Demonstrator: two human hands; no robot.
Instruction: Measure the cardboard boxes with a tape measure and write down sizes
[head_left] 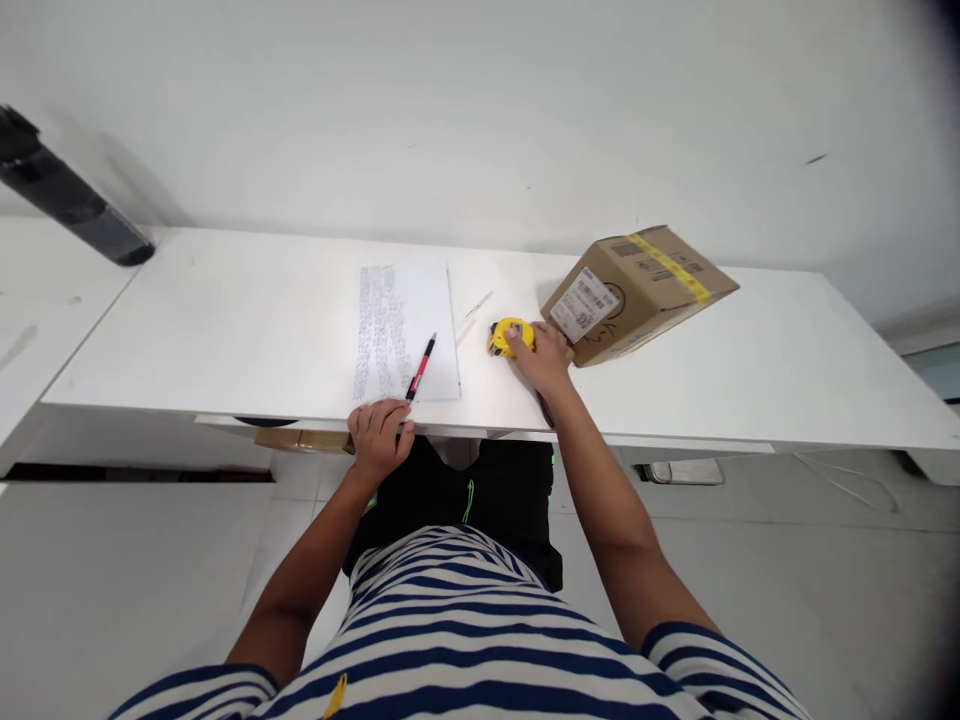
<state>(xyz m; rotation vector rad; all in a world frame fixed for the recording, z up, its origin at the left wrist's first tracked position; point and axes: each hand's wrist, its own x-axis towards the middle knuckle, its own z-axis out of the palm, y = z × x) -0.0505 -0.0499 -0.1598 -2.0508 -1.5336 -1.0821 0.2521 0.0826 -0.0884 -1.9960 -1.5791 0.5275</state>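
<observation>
My right hand (541, 357) reaches across the white table (225, 330) and closes its fingers on a yellow tape measure (508, 336) that rests on the tabletop. Just right of it sits a brown cardboard box (637, 290) with a white label and a yellow tape strip, tilted up. My left hand (379, 435) is curled at the table's near edge, fingers folded on the lower corner of a written sheet of paper (405, 325). A red and black pen (421, 367) lies on that sheet, its tip close to my left hand.
A dark cylindrical object (67, 195) juts in at the far left. A thin pale strip (475, 308) lies between paper and tape measure. A white wall rises behind the table. A flat brown item (300, 438) shows under the table's front edge.
</observation>
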